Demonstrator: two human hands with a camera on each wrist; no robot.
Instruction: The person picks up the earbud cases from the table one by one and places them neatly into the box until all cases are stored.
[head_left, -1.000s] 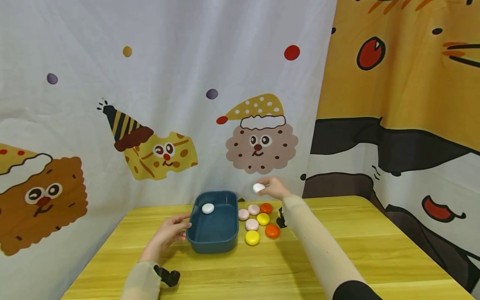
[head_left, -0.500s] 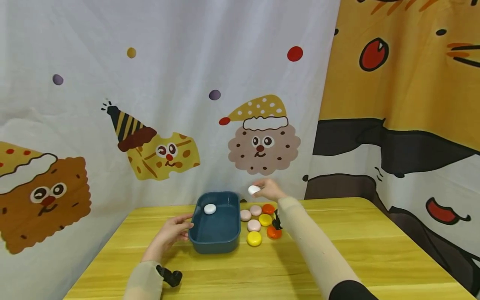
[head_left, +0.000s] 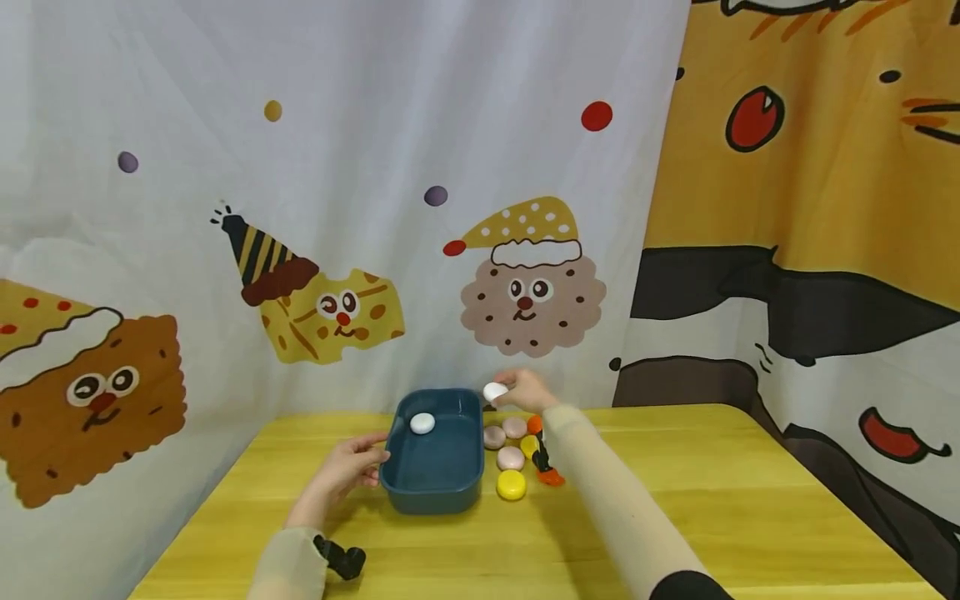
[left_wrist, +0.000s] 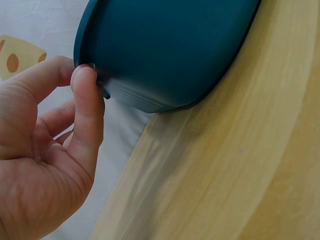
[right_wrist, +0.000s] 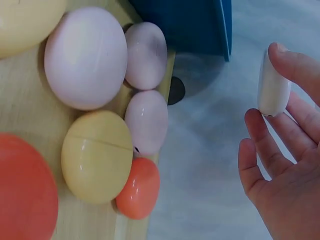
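My left hand [head_left: 347,468] pinches the left rim of a dark blue rectangular bin [head_left: 433,503] between thumb and fingers; in the left wrist view the thumb tip lies against the bin's side wall [left_wrist: 165,50]. Inside the bin, toward its back left, lies one glossy white rounded disc [head_left: 422,423]. A second white disc [head_left: 495,392] is held by my right hand [head_left: 527,390], raised just beyond the bin's back right corner. The right wrist view shows that disc [right_wrist: 273,90] edge-on, with the thumb on one side and fingertips on the other.
Right of the bin, a loose group of rounded discs lies on the wood-grain table [head_left: 660,517]: pale pink [head_left: 511,457], yellow [head_left: 512,485] and orange ones [head_left: 551,477], some partly behind my right wrist. A printed curtain [head_left: 360,100] hangs close behind the table's back edge.
My right hand has moved left and lower with the white disc, closer to the bin. The left hand stays at the bin's rim. The head view has shifted slightly.
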